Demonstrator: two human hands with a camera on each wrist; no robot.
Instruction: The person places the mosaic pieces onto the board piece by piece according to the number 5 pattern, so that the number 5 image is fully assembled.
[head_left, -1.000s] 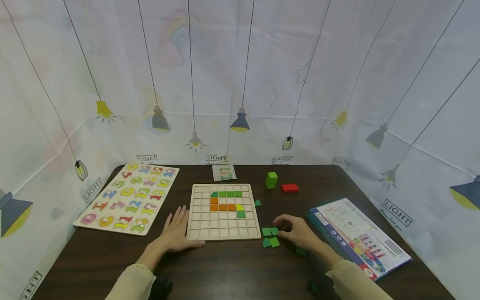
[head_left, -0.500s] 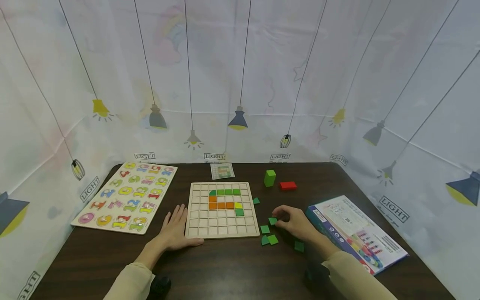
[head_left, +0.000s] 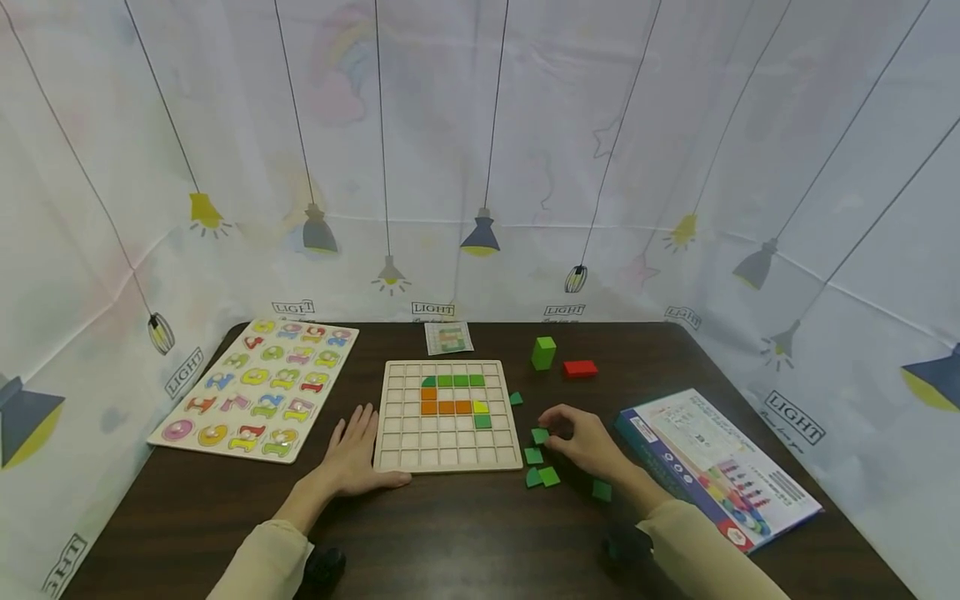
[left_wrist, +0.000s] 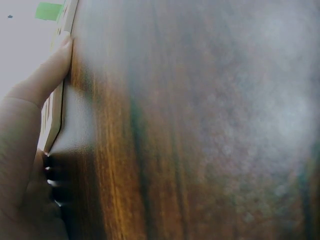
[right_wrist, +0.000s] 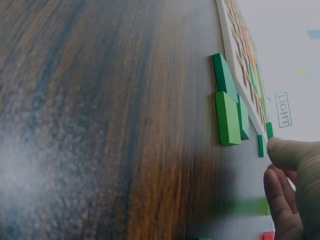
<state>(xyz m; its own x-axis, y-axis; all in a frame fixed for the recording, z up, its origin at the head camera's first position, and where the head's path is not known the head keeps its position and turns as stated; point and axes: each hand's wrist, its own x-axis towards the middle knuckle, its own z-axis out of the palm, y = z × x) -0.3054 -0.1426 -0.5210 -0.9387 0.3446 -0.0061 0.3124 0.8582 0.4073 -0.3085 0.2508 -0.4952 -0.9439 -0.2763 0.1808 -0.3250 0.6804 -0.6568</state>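
My left hand (head_left: 355,454) lies with straight fingers along the left side of a wooden grid board (head_left: 405,458). Its thumb reaches the board's front edge, also seen in the left wrist view. Several orange tiles (head_left: 429,400), green tiles (head_left: 461,381) and a yellow tile (head_left: 479,407) sit in the grid. To the right of the board, my right hand (head_left: 581,437) has its thumb and index finger curled at a green square tile (head_left: 540,436) low over the table. Nearer me are a green tile (head_left: 533,456), a rounded green piece (head_left: 533,477) and a lighter green tile (head_left: 550,476).
A number puzzle board (head_left: 255,392) lies at the left, a small pattern card (head_left: 449,337) behind the grid. A green block (head_left: 543,353) and a red block (head_left: 580,368) stand back right. A boxed toy (head_left: 716,467) lies far right; one green tile (head_left: 602,490) is beneath my right forearm.
My right hand has moved away from me and slightly left, and the green square tile at its fingertips has shifted with it, apart from the others. The left hand stays in place.
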